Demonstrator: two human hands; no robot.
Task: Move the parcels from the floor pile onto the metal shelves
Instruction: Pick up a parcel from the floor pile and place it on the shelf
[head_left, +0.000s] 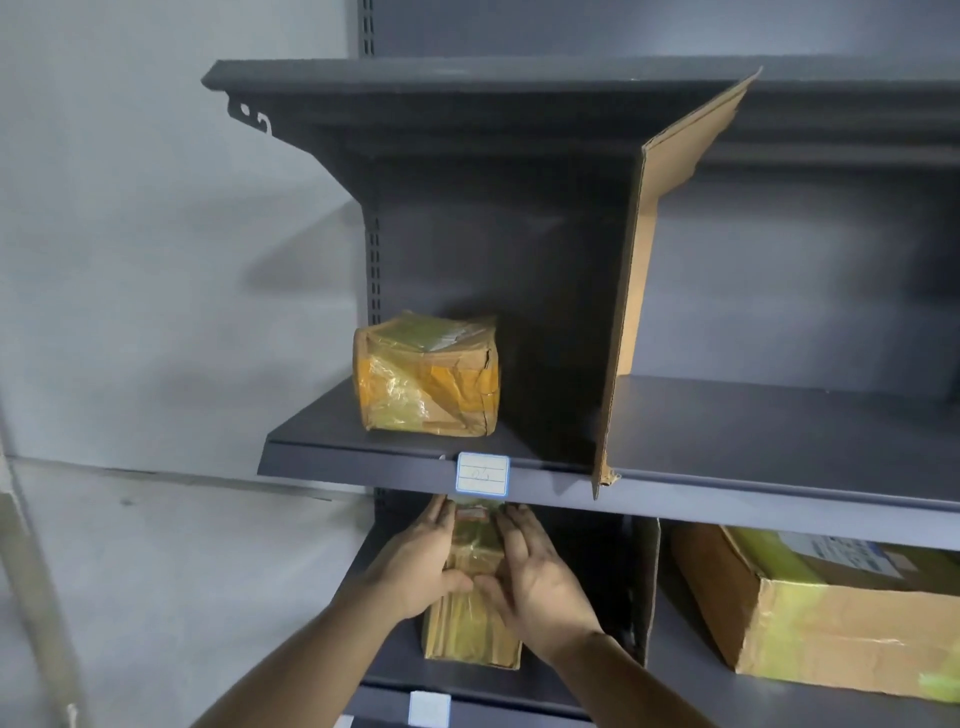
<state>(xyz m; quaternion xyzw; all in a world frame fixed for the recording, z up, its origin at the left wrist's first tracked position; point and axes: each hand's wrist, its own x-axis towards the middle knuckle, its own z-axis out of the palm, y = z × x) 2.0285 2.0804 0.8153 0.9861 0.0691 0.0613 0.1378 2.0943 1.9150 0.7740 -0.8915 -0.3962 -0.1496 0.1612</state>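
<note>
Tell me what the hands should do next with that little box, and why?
Probably slide the parcel a little deeper onto the lower shelf, then let go: the left grip and right grip flank it, and its near end sits close to the shelf's front edge.

The 2 bare forearms come up from the bottom edge and angle in toward each other, the left forearm (291, 670) from the lower left and the right forearm (644, 686) from the lower right. The left hand (421, 561) and right hand (540, 577) sit close side by side, palms turned inward, fingers straight, together and pointing forward. Both thumbs lie inward, their tips nearly meeting.
</note>
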